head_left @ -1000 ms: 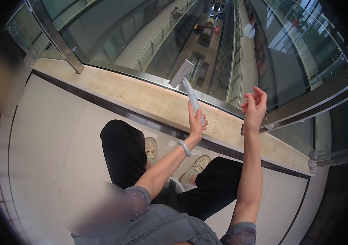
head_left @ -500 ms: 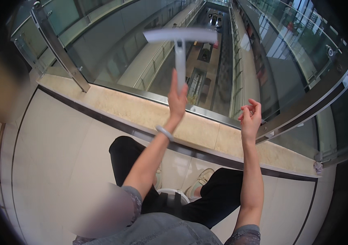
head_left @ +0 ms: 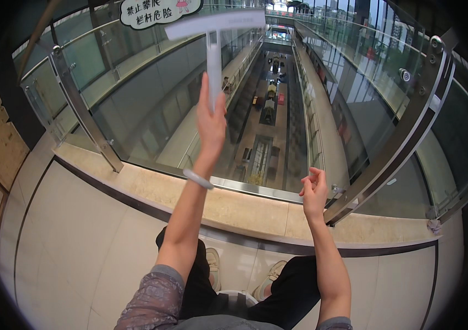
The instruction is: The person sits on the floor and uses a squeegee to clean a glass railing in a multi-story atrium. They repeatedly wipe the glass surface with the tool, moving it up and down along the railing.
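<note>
A white squeegee (head_left: pixel 213 58) with a wide T-shaped head is in my left hand (head_left: pixel 210 127), its handle pointing up. Its head stands in front of the upper part of the glass panel (head_left: pixel 157 118); I cannot tell whether the blade touches the glass. A pale band circles my left wrist. Lower and to the right, my right hand (head_left: pixel 314 193) is raised near the foot of the metal post. Its fingers are loosely curled and apart, with nothing visible in them.
Metal posts (head_left: pixel 86 110) flank the glass, with a slanted one (head_left: pixel 404 140) at right. A stone ledge (head_left: pixel 245 210) runs below it. Beyond lies a deep atrium. A cloud-shaped sign (head_left: pixel 151 14) hangs above. A white bucket (head_left: pixel 249 297) is between my legs. Crumpled material (head_left: pixel 434 226) lies at right.
The squeegee and my left hand have moved up and left. My right hand has shifted left and sits lower in the picture. The view has tilted upward, bringing the sign in.
</note>
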`<state>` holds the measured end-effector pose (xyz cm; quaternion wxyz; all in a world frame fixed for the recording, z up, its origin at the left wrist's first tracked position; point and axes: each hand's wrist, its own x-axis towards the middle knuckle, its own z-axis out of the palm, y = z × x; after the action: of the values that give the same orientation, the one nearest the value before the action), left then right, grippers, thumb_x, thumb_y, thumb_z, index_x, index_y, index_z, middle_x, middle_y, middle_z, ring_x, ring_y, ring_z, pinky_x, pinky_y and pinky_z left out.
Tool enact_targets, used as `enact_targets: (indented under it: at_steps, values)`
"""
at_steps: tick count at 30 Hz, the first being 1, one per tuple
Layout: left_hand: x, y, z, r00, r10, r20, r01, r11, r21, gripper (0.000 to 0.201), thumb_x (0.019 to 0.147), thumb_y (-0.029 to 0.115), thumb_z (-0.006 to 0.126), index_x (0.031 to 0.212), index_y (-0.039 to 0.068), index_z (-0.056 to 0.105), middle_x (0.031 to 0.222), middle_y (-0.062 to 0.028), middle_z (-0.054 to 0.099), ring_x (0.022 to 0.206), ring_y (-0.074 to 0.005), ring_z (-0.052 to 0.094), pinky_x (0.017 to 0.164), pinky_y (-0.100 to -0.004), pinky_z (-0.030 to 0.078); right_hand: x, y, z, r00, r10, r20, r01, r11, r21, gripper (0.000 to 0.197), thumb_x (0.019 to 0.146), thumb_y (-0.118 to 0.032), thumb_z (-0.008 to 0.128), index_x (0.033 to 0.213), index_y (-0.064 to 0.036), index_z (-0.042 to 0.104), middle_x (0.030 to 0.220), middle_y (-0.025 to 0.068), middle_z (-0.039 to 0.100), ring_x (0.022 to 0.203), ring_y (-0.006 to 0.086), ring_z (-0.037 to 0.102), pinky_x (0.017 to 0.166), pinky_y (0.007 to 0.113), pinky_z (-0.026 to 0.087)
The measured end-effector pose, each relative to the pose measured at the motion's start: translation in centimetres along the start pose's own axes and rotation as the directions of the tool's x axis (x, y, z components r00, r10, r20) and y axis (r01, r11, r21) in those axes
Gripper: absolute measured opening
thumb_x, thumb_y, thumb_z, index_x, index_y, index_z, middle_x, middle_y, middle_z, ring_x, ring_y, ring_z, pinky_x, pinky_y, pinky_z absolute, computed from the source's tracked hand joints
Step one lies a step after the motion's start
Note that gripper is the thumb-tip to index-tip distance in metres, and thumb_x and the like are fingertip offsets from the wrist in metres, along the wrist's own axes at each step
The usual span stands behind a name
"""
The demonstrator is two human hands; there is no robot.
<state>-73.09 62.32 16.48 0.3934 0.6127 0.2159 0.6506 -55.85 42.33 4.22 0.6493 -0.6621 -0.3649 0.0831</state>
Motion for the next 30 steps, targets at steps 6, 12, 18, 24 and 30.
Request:
enact_targets:
  at_steps: [6,12,18,24,30]
  values:
    - [-2.2,-1.1,0.3,0.998,0.006,0.066,-0.006,1.000,0.005,0.051,0.100,0.024,0.046,0.149,0.020,0.032,0.065,0.0032,0.046,0.048,-0.0039,0.038,0.042,-0.0224,0.034,-0.1,0.4,0.1,1.000,-0.018,-0.004,0.018,1.000,-0.019,0.025,0.087,0.001,0.050,0.112,0.0009,0.051,0.078,0.0065,0.059,0.057,0.0105,0.056,0.049,0.025,0.048]
    - [-13.1,-7.3,0.8,0.971,-0.174,0.164,0.178,0.984,-0.015,0.053,0.099,0.019,0.048,0.149,0.016,0.031,0.066,0.0030,0.047,0.047,-0.0032,0.039,0.041,-0.0197,0.033,-0.4,0.5,0.9,0.999,-0.029,0.015,0.029,0.999,-0.020,0.023,0.087,0.000,0.050,0.110,0.0017,0.051,0.076,0.0066,0.059,0.054,0.0105,0.055,0.047,0.025,0.047]
    - [-1.1,3.3,4.4,0.981,0.046,0.188,-0.030,0.995,-0.090,0.052,0.097,0.018,0.049,0.147,0.015,0.035,0.063,0.0032,0.049,0.045,-0.0021,0.039,0.038,-0.0185,0.035,-1.0,0.0,0.7,0.999,-0.036,0.037,0.037,0.999,-0.014,0.021,0.087,0.000,0.049,0.108,0.0029,0.051,0.073,0.0068,0.058,0.052,0.0104,0.054,0.047,0.025,0.045]
    - [6.7,10.5,6.6,0.973,0.152,0.176,-0.133,0.985,-0.113,0.053,0.097,0.023,0.052,0.147,0.015,0.036,0.062,0.0028,0.050,0.046,-0.0020,0.040,0.037,-0.0191,0.035,-0.7,0.0,1.0,0.998,-0.058,0.028,0.058,0.998,0.005,0.022,0.087,0.001,0.049,0.109,0.0025,0.051,0.074,0.0073,0.058,0.053,0.0110,0.055,0.048,0.025,0.045]
    - [-2.7,3.8,6.7,0.953,-0.028,0.303,0.056,0.995,-0.086,0.056,0.097,0.020,0.048,0.150,0.022,0.030,0.063,0.0032,0.045,0.046,-0.0046,0.039,0.041,-0.0234,0.036,-1.2,-0.5,1.1,0.999,-0.048,0.021,0.047,0.998,0.039,0.019,0.088,-0.002,0.051,0.107,0.0017,0.052,0.072,0.0057,0.056,0.052,0.0114,0.054,0.049,0.026,0.045]
